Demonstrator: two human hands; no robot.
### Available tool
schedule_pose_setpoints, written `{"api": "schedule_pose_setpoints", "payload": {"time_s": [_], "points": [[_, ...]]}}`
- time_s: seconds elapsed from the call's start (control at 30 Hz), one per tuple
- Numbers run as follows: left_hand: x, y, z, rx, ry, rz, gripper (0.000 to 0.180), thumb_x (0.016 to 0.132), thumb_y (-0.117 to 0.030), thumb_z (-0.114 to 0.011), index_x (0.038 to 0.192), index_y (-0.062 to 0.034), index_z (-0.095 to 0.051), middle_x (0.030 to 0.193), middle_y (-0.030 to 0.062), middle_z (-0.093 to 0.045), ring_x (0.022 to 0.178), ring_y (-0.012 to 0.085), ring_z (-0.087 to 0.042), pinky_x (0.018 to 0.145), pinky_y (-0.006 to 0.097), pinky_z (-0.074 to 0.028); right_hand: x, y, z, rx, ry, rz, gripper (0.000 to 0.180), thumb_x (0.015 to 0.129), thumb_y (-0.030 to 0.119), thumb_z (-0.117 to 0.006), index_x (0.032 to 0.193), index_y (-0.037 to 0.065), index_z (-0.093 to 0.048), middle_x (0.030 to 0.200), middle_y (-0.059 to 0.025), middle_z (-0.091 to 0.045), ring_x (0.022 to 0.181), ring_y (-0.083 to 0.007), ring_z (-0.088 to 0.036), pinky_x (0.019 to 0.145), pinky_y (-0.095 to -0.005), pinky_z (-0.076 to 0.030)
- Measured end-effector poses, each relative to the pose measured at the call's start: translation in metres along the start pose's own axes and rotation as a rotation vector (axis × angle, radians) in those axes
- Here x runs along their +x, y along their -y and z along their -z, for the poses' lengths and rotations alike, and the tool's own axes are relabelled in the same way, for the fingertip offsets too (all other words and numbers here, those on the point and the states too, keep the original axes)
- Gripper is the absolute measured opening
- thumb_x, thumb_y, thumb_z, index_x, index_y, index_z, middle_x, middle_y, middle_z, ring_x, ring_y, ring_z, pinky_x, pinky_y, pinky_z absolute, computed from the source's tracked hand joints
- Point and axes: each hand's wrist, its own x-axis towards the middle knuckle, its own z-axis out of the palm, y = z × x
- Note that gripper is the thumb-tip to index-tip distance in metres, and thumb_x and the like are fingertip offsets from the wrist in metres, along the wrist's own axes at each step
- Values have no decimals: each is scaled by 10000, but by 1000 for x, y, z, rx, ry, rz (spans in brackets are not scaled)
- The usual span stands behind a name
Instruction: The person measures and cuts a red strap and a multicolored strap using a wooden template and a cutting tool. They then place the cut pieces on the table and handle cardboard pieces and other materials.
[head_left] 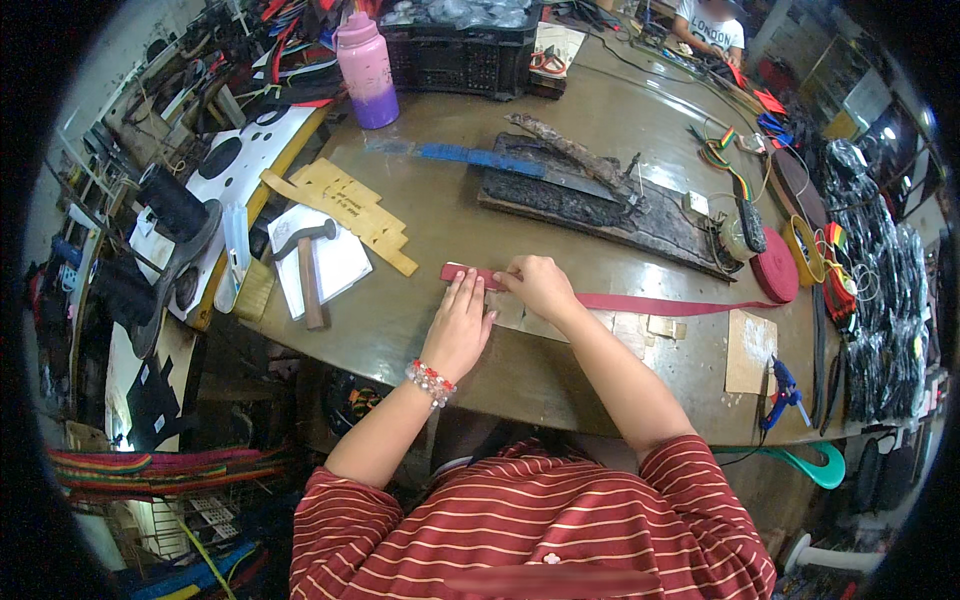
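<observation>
A long red strap [660, 303] lies across the brown worktable [560, 370], running right to a red roll [775, 277]. My left hand [458, 328] lies flat, fingers apart, pressing the strap's left end. My right hand [537, 286] pinches the strap just to the right of it, fingers curled on the material. A beaded bracelet sits on my left wrist. Pale card pieces [630, 328] lie under and beside the strap.
A hammer [308, 270] rests on white paper at left, next to tan card templates [350, 205]. A pink bottle [367, 70] and black crate [460, 50] stand at the back. A dark scorched board [600, 205], glue gun [785, 395], and black straps [880, 300] fill the right. Another person sits far back.
</observation>
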Motion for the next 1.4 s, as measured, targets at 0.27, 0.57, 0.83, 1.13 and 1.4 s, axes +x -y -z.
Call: {"api": "schedule_pose_setpoints", "payload": {"time_s": [0.27,0.57,0.83,1.13,1.4], "points": [[1,3,-6,42,3,-22,494,892,-201,-507,1251,123,-409,1342,270,-382,1268,361,-362,1069,392,-299,-2,6,4,-44,-20,29,311,789,347,-633,784,39,-679,764,-206,-646,758,-360,-637,688,-438,-510],[53,-12,-6,378,199,32,374,909,-295,-487,807,38,-623,796,175,-621,818,266,-626,703,351,-531,-55,-48,50,-178,-4,-27,310,803,327,-632,912,38,-658,889,-217,-644,875,-367,-619,767,-446,-501],[62,-29,-17,543,240,103,496,867,-440,-524,867,47,-618,842,177,-599,769,262,-627,686,347,-526,-124,-142,119,-160,50,-385,380,736,400,-692,850,38,-676,842,-194,-657,841,-350,-631,752,-436,-496],[63,-29,-11,541,218,58,466,863,-409,-548,815,48,-626,816,174,-601,753,275,-624,674,355,-531,-151,-184,146,-54,50,-533,427,713,447,-713,700,21,-679,685,-126,-656,677,-253,-645,644,-366,-497],[66,-31,-4,532,271,27,475,891,-396,-501,756,39,-637,780,185,-624,800,283,-604,697,358,-517,-150,-189,147,-201,-121,-249,299,791,355,-647,900,78,-678,813,-140,-651,822,-257,-611,759,-390,-473]]}}
